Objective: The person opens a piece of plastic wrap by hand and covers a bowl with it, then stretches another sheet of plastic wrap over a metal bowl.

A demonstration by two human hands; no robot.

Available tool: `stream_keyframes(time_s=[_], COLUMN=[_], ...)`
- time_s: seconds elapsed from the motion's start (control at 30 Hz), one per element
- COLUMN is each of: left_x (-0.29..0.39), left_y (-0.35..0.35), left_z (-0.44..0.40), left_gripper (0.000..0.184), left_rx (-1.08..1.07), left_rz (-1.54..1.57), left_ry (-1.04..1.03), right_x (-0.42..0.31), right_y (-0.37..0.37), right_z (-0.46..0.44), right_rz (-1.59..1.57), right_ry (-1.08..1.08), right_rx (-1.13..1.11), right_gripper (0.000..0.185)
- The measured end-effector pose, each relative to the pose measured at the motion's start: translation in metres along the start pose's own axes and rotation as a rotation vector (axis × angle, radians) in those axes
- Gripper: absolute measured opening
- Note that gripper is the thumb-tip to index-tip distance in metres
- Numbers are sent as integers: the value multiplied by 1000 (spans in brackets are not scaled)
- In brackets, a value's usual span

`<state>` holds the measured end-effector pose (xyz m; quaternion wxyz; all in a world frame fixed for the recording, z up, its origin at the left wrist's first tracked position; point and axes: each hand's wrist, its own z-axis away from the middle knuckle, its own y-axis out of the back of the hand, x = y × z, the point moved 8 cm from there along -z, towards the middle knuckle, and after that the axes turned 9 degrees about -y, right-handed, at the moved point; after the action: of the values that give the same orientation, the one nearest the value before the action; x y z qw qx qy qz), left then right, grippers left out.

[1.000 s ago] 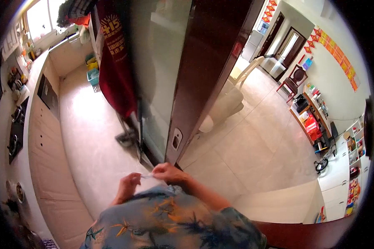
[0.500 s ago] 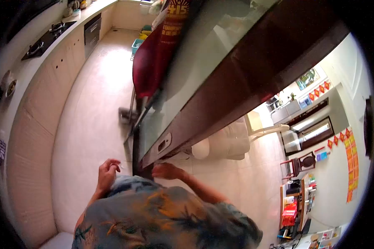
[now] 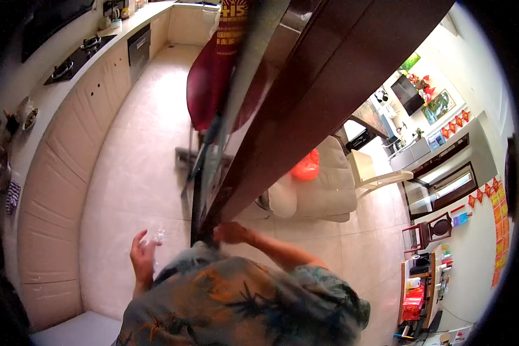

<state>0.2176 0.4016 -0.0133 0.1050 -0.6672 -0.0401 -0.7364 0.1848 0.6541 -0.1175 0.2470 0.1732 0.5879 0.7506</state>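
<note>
My left hand is raised over the pale floor on the kitchen side, its fingers curved around a small piece of clear crumpled plastic. My right hand is curled beside the lower part of a dark red-brown door frame. Its fingertips are hidden and slightly blurred, so I cannot tell whether it touches the frame or holds something. A narrow strip of glass runs along the frame. Left of it hangs a maroon cloth with yellow print.
A pale counter with a black gas hob lines the left wall. Beyond the frame are a light sofa with a red bag, a wooden chair and a loaded shelf.
The view has shifted, and the glass beside the frame looks narrower. The recessed handle no longer shows. My left hand has opened out somewhat, exposing the clear plastic; my right stays beside the frame.
</note>
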Motion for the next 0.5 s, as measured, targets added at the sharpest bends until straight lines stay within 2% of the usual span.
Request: stream_keyframes(time_s=[0.07,0.1,0.17,0.2,0.23,0.27,0.4,0.5], left_x=[-2,-12,-31,-35,-40,-46,-70,-79], left_y=[10,16,32,34,40,41,48,31], left_z=[9,12,22,25,35,38,47,43], left_gripper=[29,24,20,16,9,9,6,11], left_rx=[32,43,63,80,124,128,222,309], left_rz=[-89,-103,-110,-119,-99,-102,-80,-33], left_ry=[-68,-67,-58,-49,23,17,14,4], right_x=[-3,-6,5,7,10,12,66,106], right_y=[-19,-23,-35,-29,-35,-40,-103,-94], right_z=[3,4,13,16,22,29,54,73], right_rz=[-144,-192,-504,-502,-430,-358,-317,-417], right_ry=[-96,-126,-349,-349,-351,-349,-320,-397], right_rx=[-25,-30,-178,-178,-344,-506,-421,-322], right_gripper=[19,20,32,32,34,38,39,38])
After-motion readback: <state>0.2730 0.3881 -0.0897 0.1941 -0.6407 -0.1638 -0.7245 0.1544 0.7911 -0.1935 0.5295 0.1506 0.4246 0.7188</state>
